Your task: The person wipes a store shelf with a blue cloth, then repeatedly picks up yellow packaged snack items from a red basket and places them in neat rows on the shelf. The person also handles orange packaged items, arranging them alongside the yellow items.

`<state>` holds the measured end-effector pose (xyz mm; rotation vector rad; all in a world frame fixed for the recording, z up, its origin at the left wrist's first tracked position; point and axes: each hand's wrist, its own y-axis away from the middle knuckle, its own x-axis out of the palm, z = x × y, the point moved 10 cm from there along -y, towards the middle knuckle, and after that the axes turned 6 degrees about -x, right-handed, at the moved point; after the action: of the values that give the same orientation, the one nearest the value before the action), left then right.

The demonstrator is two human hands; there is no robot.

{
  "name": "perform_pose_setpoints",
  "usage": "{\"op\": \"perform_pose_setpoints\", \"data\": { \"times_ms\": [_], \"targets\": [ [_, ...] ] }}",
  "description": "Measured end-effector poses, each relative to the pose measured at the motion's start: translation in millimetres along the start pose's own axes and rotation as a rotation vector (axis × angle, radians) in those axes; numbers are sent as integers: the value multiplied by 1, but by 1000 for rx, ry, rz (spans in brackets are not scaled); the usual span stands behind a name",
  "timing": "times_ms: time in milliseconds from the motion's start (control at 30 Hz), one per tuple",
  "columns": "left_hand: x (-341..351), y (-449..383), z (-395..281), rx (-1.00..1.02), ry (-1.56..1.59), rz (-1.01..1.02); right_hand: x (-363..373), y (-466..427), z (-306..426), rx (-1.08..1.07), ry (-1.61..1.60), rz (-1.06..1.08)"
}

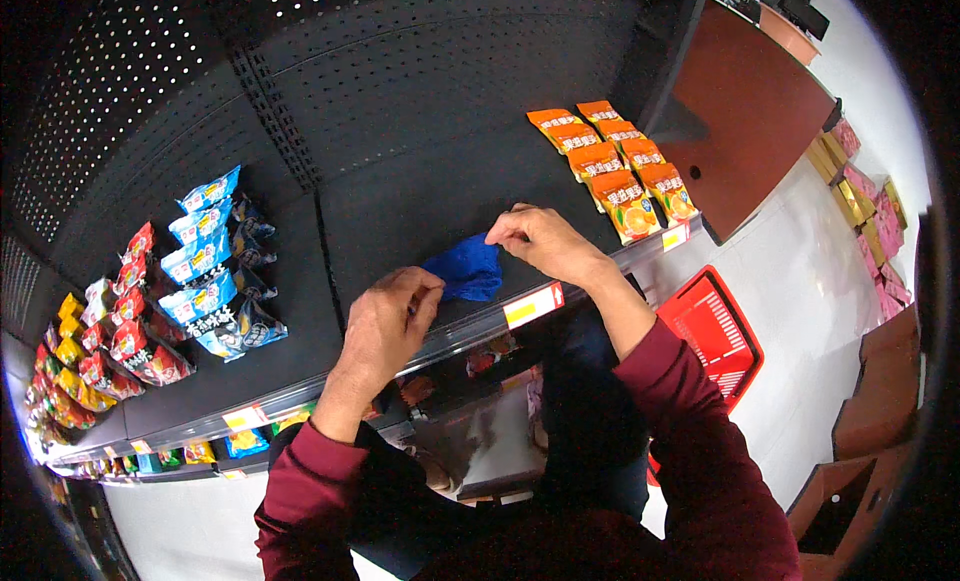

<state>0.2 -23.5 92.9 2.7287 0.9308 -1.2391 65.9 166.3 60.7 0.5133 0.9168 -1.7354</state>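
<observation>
A crumpled blue cloth [466,269] lies near the front edge of a black metal shelf [390,206], between my hands. My left hand [394,322] pinches the cloth's left end between thumb and fingers. At its upper right corner, my right hand [544,239] holds the cloth with thumb and forefinger, the other fingers curled. Orange snack bags [622,202] stand in two rows to the right of my hands. Blue and white snack bags [199,296] stand to the left, their lower parts dark.
Red snack bags [146,352] and yellow ones [79,389] fill the shelf's far left. A price rail [450,341] runs along the front edge. Beside my right arm, a red plastic basket [701,326] is on the floor. A brown counter [739,115] adjoins the shelf's right end.
</observation>
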Motion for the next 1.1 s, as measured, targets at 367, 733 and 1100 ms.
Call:
{"op": "perform_pose_setpoints", "data": {
  "times_ms": [367, 733, 1100],
  "targets": [
    [61, -24, -14, 317, -335, -17, 17, 0, -13, 154, 114, 49],
    [51, -58, 44, -84, 218, 70, 17, -1, -8, -8, 164, 39],
    [38, -64, 66, -253, 542, 60, 12, -1, 0, 117, 21, 37]
  ]
}}
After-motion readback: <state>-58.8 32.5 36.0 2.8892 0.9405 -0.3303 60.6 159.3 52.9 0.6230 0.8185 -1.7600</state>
